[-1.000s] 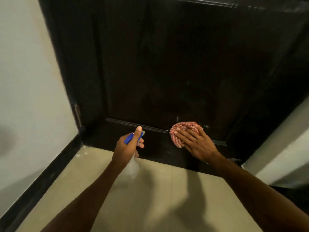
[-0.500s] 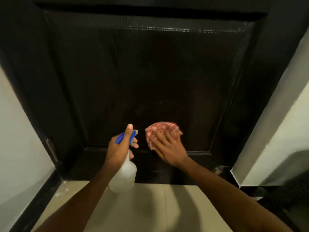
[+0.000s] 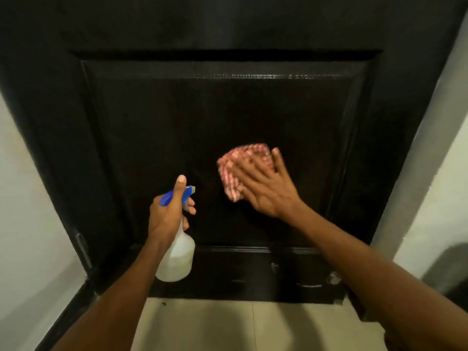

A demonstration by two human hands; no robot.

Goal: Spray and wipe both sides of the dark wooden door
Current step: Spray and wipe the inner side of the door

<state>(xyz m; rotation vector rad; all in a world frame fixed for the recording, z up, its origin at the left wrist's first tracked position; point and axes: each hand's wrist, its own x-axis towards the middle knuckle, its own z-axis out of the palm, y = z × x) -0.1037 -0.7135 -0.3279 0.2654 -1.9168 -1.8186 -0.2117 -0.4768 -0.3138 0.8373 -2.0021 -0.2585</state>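
Fingers (image 3: 243, 171) of the right hand (image 3: 268, 188) press flat on a checked cloth (image 3: 240, 160) against the dark door (image 3: 228, 110); left hand (image 3: 167, 214) grips an upright spray bottle (image 3: 177, 257), nozzle toward the door.

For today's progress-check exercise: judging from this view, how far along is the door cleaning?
Done: nothing shows for certain; the dark door is too dim to show wiped areas. In hand: the right hand presses the red checked cloth flat on the lower panel, while the left hand holds the spray bottle. Left: the other side, out of view.
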